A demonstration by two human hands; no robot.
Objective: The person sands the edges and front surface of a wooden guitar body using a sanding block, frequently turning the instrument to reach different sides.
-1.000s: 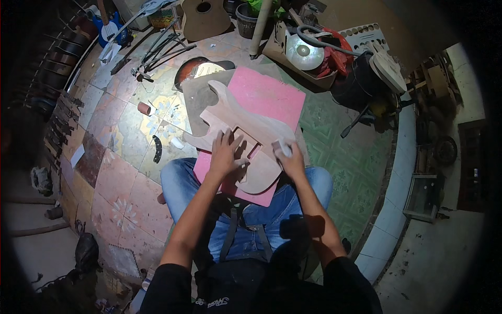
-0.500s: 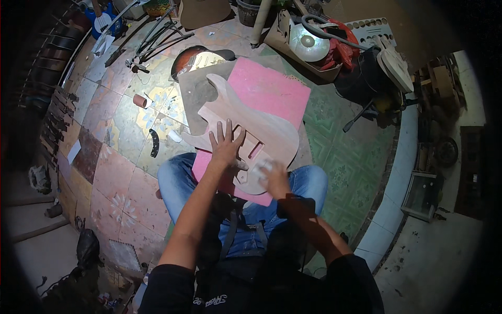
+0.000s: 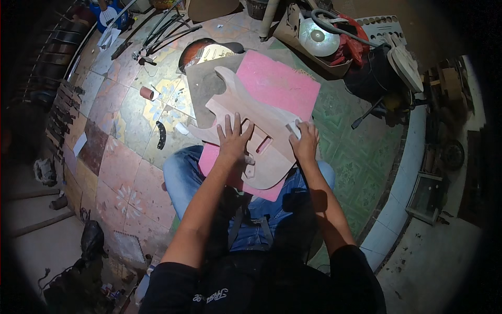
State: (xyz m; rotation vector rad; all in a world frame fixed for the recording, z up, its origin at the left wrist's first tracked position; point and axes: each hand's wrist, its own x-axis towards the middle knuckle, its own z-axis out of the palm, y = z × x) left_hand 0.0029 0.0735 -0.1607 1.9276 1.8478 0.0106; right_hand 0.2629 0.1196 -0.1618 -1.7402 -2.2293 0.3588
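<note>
An unfinished, bare-wood electric guitar body lies across my lap, with cut-out cavities in its middle. My left hand rests flat on it beside the cavities, fingers spread. Near the body's right edge, my right hand presses a small pale piece of what looks like folded sandpaper against the wood. Its fingers cover part of that piece. Beneath the body is a pink board, with a grey sheet showing to its left.
Beyond the board lies a sunburst guitar body. On the tiles at left are a reddish-brown roll and a curved black strip. A cardboard box and a black bucket stand at far right.
My right hand has moved from the near end of the guitar body up to its right edge, with the sandpaper. The left hand stays flat on the wood.
</note>
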